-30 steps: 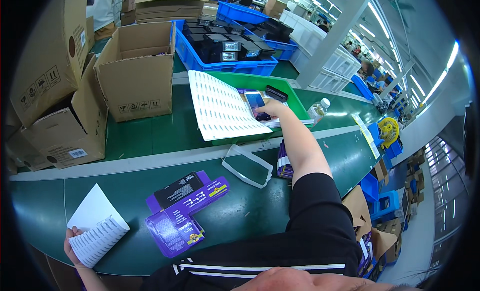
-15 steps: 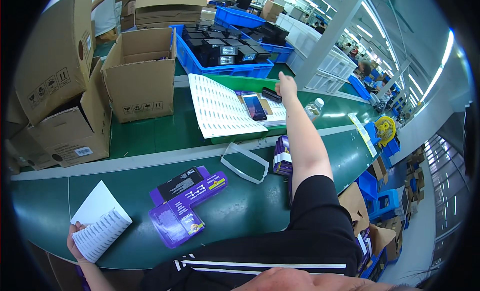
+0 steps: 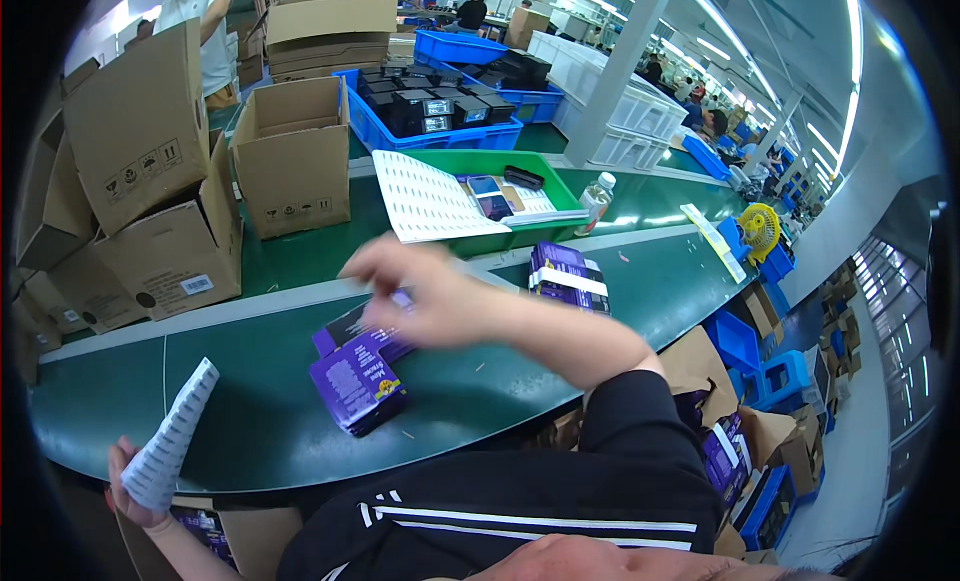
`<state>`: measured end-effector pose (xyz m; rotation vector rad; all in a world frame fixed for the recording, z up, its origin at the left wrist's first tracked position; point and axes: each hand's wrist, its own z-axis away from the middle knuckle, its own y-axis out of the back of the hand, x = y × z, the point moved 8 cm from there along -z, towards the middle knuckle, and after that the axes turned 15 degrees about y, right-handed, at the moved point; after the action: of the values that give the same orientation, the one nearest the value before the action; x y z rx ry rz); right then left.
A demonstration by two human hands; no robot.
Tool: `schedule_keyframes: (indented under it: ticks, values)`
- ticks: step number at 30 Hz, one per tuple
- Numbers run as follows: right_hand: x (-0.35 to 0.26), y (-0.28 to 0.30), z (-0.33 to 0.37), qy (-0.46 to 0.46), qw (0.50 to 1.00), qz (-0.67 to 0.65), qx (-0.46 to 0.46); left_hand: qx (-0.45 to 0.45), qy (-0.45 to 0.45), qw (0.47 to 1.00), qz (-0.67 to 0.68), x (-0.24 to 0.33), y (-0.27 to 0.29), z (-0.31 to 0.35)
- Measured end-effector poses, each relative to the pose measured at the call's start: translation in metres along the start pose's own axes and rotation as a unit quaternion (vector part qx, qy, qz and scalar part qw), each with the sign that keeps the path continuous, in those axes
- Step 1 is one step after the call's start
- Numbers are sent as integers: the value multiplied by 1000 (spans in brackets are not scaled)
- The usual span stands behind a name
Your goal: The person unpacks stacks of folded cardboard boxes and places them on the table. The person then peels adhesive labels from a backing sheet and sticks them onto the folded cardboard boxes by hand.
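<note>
At the left edge of the table, my left hand grips a label sheet, white with rows of small dark print, curled and seen nearly edge-on. My right hand hangs above the purple flat cartons, covering part of them. Its fingers are bent and smeared by motion, so whether they pinch anything does not show. Beyond my right forearm stands a stack of purple cartons with a white band around it. A white paper strip lies mostly hidden behind my right wrist.
A green bin holds a phone, a black object and another label sheet. A bottle stands beside it. Cardboard boxes sit at left; a blue crate of black devices stands behind.
My right hand has come from over the green bin left and nearer, to above the purple cartons. The label sheet in my left hand has turned from broadside to nearly edge-on.
</note>
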<state>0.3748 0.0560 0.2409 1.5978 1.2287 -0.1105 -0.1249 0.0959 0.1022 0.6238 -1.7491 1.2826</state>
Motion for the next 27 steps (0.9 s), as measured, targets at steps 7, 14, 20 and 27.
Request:
schedule_keyframes:
  ticks: [7, 14, 20, 27]
  values:
    - [-78, -148, 17, 268, 959, -77, 50, -67, -46, 991, -108, 54, -99, 76]
    - [-66, -211, 51, 263, 952, -149, -57, -97, -60, 993, -38, 32, -183, 86]
    - [-28, -205, 102, 89, 985, -74, -125, -110, 34, 993, -29, -16, -193, 79]
    - [5, -203, 149, 49, 987, -91, -121, -131, 158, 979, -16, -69, -199, 54]
